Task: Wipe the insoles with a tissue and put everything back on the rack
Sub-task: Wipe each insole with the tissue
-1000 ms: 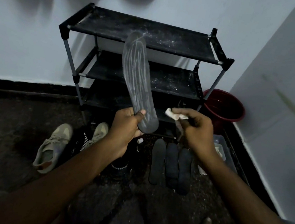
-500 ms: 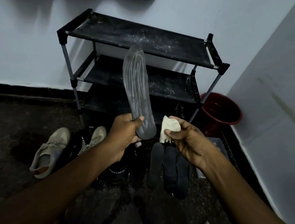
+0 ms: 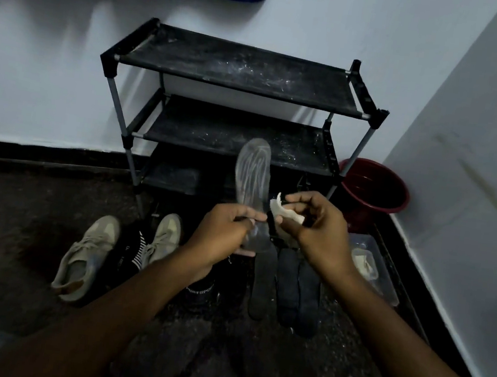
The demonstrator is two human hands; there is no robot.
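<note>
The left hand (image 3: 222,235) gripped the heel end of a grey insole (image 3: 253,176), its fingers curled round it and the thumb laid across its face. The toe end rose upright beyond the fingertips, in front of the lower shelves of the black rack (image 3: 225,63). Just right of those fingers, the right hand (image 3: 320,231) pinched a crumpled white tissue (image 3: 285,213) between thumb and fingertips. The tissue sat close against the insole's right edge; in the dim light it seemed to touch, though that was not certain. Beneath both sets of fingers, three dark insoles (image 3: 287,284) lay side by side on the floor, toes toward the rack. Left of the left hand's knuckles lay a pair of beige sneakers (image 3: 89,253), with dark footwear between them. Beyond the right hand's fingers a red bucket (image 3: 372,188) stood just beside the rack's right leg. To the right of the right wrist, a clear plastic tub (image 3: 369,266) held something pale.
</note>
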